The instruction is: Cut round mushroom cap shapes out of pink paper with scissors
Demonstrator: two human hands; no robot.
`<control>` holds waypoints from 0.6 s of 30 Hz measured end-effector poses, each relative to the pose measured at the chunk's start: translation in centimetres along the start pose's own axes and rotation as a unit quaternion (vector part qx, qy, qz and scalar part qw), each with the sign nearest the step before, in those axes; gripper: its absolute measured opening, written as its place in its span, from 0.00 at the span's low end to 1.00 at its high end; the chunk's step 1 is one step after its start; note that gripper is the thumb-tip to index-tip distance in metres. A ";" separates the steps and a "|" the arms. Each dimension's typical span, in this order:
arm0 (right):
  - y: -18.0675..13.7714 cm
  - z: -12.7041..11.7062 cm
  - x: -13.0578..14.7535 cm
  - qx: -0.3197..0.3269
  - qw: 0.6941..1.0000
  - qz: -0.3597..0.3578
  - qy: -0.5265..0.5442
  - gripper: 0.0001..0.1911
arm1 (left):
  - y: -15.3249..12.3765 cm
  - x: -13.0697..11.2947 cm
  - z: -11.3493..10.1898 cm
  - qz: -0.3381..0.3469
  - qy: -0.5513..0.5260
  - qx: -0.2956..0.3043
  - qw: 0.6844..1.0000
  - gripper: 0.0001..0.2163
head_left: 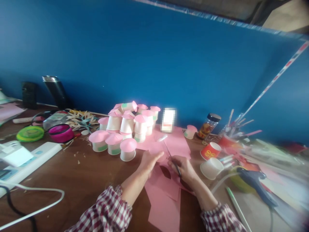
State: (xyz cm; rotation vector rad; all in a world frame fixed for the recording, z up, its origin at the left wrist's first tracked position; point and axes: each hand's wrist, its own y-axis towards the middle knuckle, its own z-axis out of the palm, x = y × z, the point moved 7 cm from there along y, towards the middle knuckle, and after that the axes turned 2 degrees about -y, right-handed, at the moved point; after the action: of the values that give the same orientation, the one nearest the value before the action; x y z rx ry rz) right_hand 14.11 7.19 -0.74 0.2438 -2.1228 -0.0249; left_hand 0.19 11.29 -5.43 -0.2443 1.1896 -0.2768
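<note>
My left hand [150, 161] is closed on a rounded piece of pink paper [157, 149], its thumb lying along the top. To its right, my right hand [184, 167] grips scissors [178, 170] whose blades point up and away, close to the paper's right edge. Under both hands lie pink paper sheets [166, 206], one with a dark gap showing the table. Beyond my left hand stand several small white paper cups [127, 156] capped with pink paper cones [128, 145], some stacked, one tipped on its side. Motion blurs the blade tips.
At right are a red paper cup [210, 150], a white cup [211, 168], a glue gun [258, 183] and a dark-lidded jar [209, 125]. A power strip [45, 154], green lid [30, 133] and magenta round case [60, 133] lie left. A blue partition [154, 58] rises behind.
</note>
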 end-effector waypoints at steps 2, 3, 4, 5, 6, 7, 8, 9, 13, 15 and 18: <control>0.0 -0.1 0.1 -0.002 1.000 0.000 -0.003 0.14 | 0.0 -0.1 0.1 -0.003 -0.005 0.005 1.000 0.18; 0.0 -0.1 0.1 -0.003 1.000 -0.002 -0.006 0.15 | 0.0 -0.1 0.1 -0.006 -0.007 0.006 1.000 0.18; 0.0 -0.1 0.2 -0.004 1.000 -0.003 -0.008 0.15 | 0.0 -0.1 0.1 -0.008 -0.008 0.007 1.000 0.17; 0.0 -0.2 0.2 -0.004 1.000 -0.005 -0.009 0.15 | 0.0 -0.1 0.1 -0.010 -0.008 0.005 1.000 0.17; 0.0 -0.2 0.2 -0.004 1.000 -0.006 -0.010 0.15 | 0.0 -0.1 0.1 -0.011 -0.008 0.004 1.000 0.17; 0.0 -0.2 0.3 -0.005 1.000 -0.006 -0.011 0.16 | -0.1 -0.1 0.1 -0.010 -0.009 0.003 1.000 0.16; 0.0 -0.2 0.2 -0.006 1.000 -0.005 -0.011 0.16 | -0.1 -0.2 0.1 -0.009 -0.010 0.003 1.000 0.16; 0.0 -0.2 0.2 -0.007 1.000 -0.002 -0.009 0.16 | -0.2 -0.3 0.1 -0.008 -0.010 0.003 1.000 0.16; 0.0 0.0 -0.2 0.001 1.000 0.012 0.010 0.15 | -0.7 -0.7 0.3 -0.015 -0.018 0.006 1.000 0.17; 0.0 0.1 -0.3 0.002 1.000 0.012 0.015 0.15 | -0.8 -0.8 0.3 -0.015 -0.018 0.003 1.000 0.17; 0.0 0.0 -0.2 -0.004 1.000 0.010 0.009 0.15 | -0.6 -0.8 0.2 -0.012 -0.009 -0.007 1.000 0.16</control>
State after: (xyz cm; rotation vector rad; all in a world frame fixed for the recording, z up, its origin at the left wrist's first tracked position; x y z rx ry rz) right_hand 14.25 7.25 -0.87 0.2168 -2.1075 -0.0190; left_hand -0.01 10.99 -4.43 -0.2732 1.1710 -0.2862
